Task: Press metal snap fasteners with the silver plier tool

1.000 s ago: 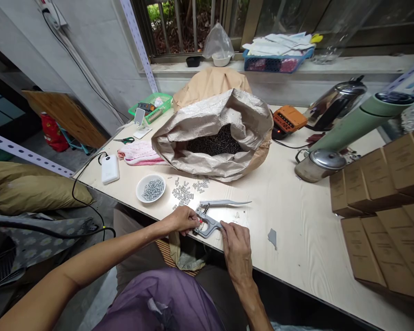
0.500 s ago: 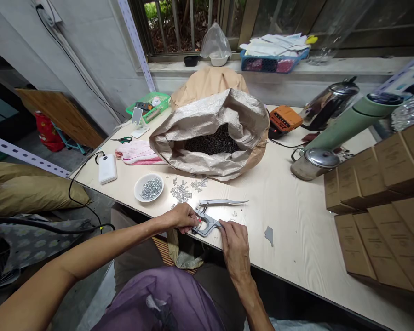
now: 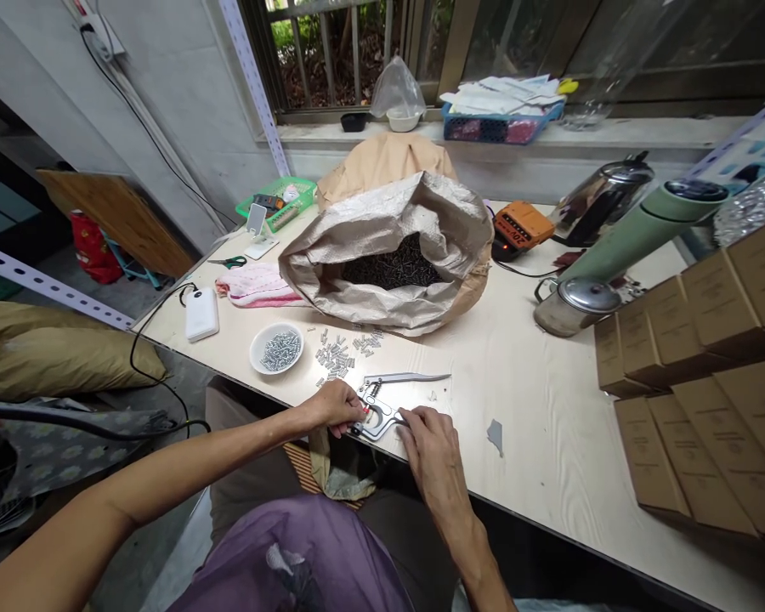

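Note:
A grey metal plier-like tool [image 3: 382, 421] with two long handles and a small dark coil spring lies at the table's front edge, its handles spread apart. My left hand [image 3: 337, 406] is closed in a pinch at the tool's left end, beside a small red part; what sits between the fingertips is hidden. My right hand [image 3: 430, 442] grips the end of the lower handle between thumb and fingers. Just behind the tool are loose small metal pins [image 3: 335, 355]. A white bowl [image 3: 255, 355] full of similar shiny metal pieces stands to the left.
A large open sack [image 3: 382, 314] of dark small screws or nails stands behind the pins. Cardboard boxes [image 3: 676, 450] are stacked on the right, near a steel mug [image 3: 570, 310] and green flask [image 3: 637, 229]. A white power bank [image 3: 201, 314] lies left; a grey scrap [image 3: 495, 435] lies right.
The view has shifted slightly. The tool has tilted a little between my hands, its upper handle tip now further left. Both hands stay at the same ends of the tool.

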`<state>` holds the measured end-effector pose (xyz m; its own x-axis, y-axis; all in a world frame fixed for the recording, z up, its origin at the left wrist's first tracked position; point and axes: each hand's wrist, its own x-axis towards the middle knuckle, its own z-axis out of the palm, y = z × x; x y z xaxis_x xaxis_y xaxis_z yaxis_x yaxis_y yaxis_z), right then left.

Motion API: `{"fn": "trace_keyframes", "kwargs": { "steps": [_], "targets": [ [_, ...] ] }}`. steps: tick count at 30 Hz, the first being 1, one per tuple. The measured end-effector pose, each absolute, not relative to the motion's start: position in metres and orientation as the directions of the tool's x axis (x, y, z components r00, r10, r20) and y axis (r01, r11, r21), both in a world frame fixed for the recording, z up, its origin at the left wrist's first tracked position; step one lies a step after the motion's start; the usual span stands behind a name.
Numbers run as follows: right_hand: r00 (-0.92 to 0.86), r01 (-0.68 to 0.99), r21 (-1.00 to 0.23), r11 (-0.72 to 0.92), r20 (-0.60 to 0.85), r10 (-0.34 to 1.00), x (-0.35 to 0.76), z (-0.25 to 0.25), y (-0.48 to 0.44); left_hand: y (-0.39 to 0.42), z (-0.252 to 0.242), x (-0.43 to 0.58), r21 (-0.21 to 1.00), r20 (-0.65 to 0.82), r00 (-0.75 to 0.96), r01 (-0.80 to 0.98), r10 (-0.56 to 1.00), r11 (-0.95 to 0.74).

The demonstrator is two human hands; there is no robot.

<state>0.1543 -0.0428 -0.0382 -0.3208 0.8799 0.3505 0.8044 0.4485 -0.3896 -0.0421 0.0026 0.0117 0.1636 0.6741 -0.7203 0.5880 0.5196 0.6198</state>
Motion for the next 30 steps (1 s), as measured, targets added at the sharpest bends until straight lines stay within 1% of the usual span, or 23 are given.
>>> {"fn": "trace_keyframes", "kwargs": {
  "steps": [3, 5, 6, 9, 10, 12, 20, 23, 25, 27, 30],
  "targets": [
    [-0.405, 0.811, -0.29, 0.508, 0.348, 0.846, 0.166, -0.031, -0.032, 0.003, 0.013, -0.043, 0.603, -0.728, 0.176, 0.623, 0.662, 0.498],
    [-0.461, 0.821, -0.225, 0.524, 0.279, 0.842, 0.174, -0.028, -0.017, 0.003, 0.013, -0.043, 0.598, -0.727, 0.179, 0.64, 0.663, 0.482],
    [-0.486, 0.829, -0.202, 0.522, 0.202, 0.85, 0.177, -0.026, -0.01, 0.003, 0.013, -0.043, 0.596, -0.725, 0.178, 0.646, 0.665, 0.477],
    [-0.496, 0.865, -0.148, 0.479, -0.108, 0.862, 0.18, -0.018, 0.01, 0.003, 0.011, -0.044, 0.597, -0.72, 0.175, 0.649, 0.671, 0.472],
    [-0.482, 0.876, -0.131, 0.465, -0.181, 0.857, 0.18, -0.014, 0.014, 0.002, 0.011, -0.044, 0.597, -0.72, 0.175, 0.649, 0.672, 0.471],
    [-0.464, 0.885, -0.107, 0.452, -0.249, 0.85, 0.178, -0.006, 0.019, 0.001, 0.009, -0.044, 0.599, -0.717, 0.177, 0.65, 0.674, 0.467],
    [-0.503, 0.863, -0.096, 0.497, -0.26, 0.824, 0.177, 0.015, 0.022, -0.002, 0.009, -0.04, 0.616, -0.691, 0.163, 0.642, 0.704, 0.456],
    [-0.516, 0.855, -0.082, 0.512, -0.245, 0.821, 0.176, 0.018, 0.02, -0.003, 0.009, -0.041, 0.602, -0.695, 0.166, 0.667, 0.7, 0.44],
    [-0.516, 0.854, -0.071, 0.515, -0.235, 0.824, 0.175, 0.018, 0.018, -0.007, 0.009, -0.043, 0.588, -0.673, 0.165, 0.711, 0.721, 0.386],
    [-0.51, 0.858, -0.062, 0.51, -0.228, 0.829, 0.175, 0.019, 0.016, -0.013, 0.011, -0.046, 0.553, -0.573, 0.155, 0.798, 0.805, 0.24],
    [-0.502, 0.862, -0.049, 0.505, -0.215, 0.837, 0.173, 0.019, 0.011, -0.022, 0.015, -0.042, 0.443, -0.281, 0.21, 0.894, 0.936, -0.068]
  ]
}}
